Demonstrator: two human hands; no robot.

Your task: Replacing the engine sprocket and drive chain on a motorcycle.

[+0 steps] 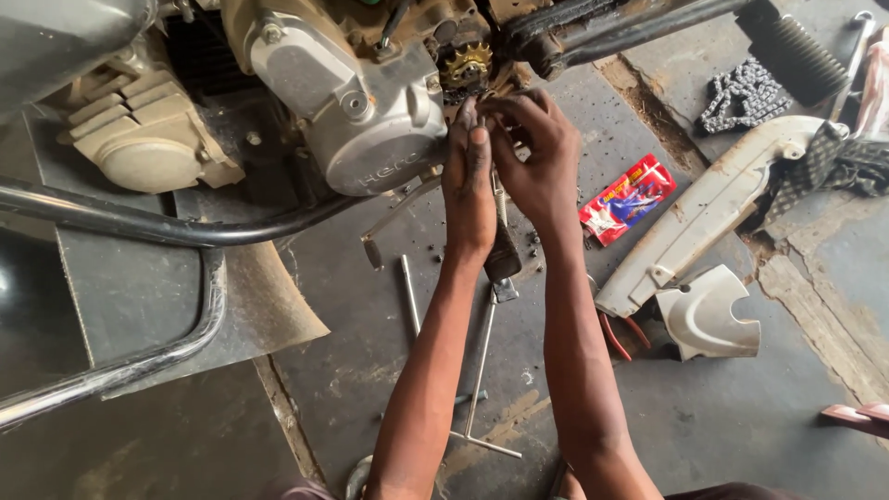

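Head view: both hands raised together at the side of the motorcycle engine (370, 111), just under the small toothed sprocket (465, 63). Left hand (469, 190) upright, fingers pressed together and extended toward the sprocket; whether it pinches anything small cannot be told. Right hand (535, 153) curled, fingertips bunched against the left hand's fingertips close below the sprocket; what, if anything, is held between them is hidden. Sprocket: brass-yellow, greasy, teeth visible, seated on the engine beside the silver side cover. No containers as such; one red and blue flat packet (627, 198) lies on the floor right of the right wrist, contents not legible. Further right: long off-white chain cover (713, 218) lying diagonal, a smaller curved white cover piece (708, 319) touching its lower end, red-handled pliers (619, 335) partly under them. Loose drive chain (741, 93) heaped near the upper right, beside a coil spring. Below the hands: T-handled wrench (480, 370) and a thin rod on the floor. Floor (741, 426): grey concrete, oil-stained, cracked at the right edge.
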